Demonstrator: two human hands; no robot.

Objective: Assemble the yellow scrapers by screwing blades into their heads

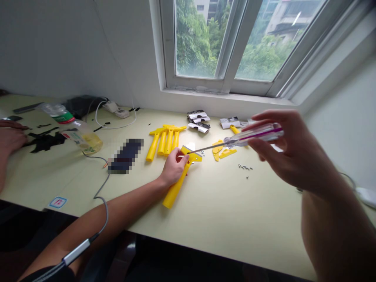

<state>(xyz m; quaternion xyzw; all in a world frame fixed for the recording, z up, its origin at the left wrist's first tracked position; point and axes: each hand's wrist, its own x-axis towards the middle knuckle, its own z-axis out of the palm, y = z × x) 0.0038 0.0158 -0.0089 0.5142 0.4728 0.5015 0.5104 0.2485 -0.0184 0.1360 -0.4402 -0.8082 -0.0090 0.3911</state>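
My left hand (pixel 174 166) is closed around the head of a yellow scraper (pixel 176 188), whose handle slants down toward the table's front edge. In my right hand (pixel 284 149) is a screwdriver (pixel 255 135) with a clear handle and a purple stripe. Its shaft points left, and the tip meets the scraper head beside my left thumb. Behind my left hand several yellow scrapers (pixel 169 139) lie side by side. Loose yellow plastic pieces (pixel 225 150) are right of the held scraper, with small screws (pixel 245 167) in front of them.
Black-and-white paper packets (pixel 199 120) lie below the window. To the left are a dark, pixelated phone-like object (pixel 126 156), a plastic bottle (pixel 85 139) of yellow liquid and a white cable (pixel 117 127). Another person's hand (pixel 11 137) rests at the far left. A grey cable (pixel 101 197) crosses my left forearm.
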